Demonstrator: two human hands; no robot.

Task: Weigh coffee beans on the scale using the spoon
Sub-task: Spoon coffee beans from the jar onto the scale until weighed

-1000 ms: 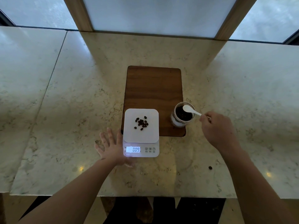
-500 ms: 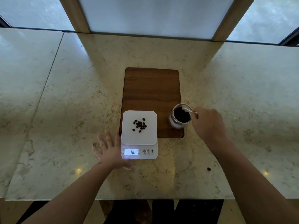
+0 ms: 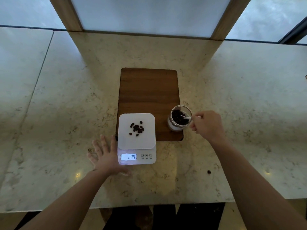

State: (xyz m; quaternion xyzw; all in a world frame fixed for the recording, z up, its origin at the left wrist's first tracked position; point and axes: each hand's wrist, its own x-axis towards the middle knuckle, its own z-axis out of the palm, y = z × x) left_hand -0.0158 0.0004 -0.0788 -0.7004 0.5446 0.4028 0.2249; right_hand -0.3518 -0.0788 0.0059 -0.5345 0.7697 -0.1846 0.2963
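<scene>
While beans [image 3: 180, 117] fill jar [image 3: 172, 126], spoon [image 3: 186, 117] inside

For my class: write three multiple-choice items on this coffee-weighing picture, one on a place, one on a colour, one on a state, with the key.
1. Where does the jar stand?
A on the wooden board
B on the scale
C by the window

2. What colour is the spoon?
A black
B white
C red

3. What is the left hand doing?
A holding the spoon
B lifting the jar
C lying flat beside the scale

Key: A, the jar sits on the board's near right corner; B, its white handle shows over the beans; C, fingers spread on the counter while the right hand holds the spoon.
</scene>
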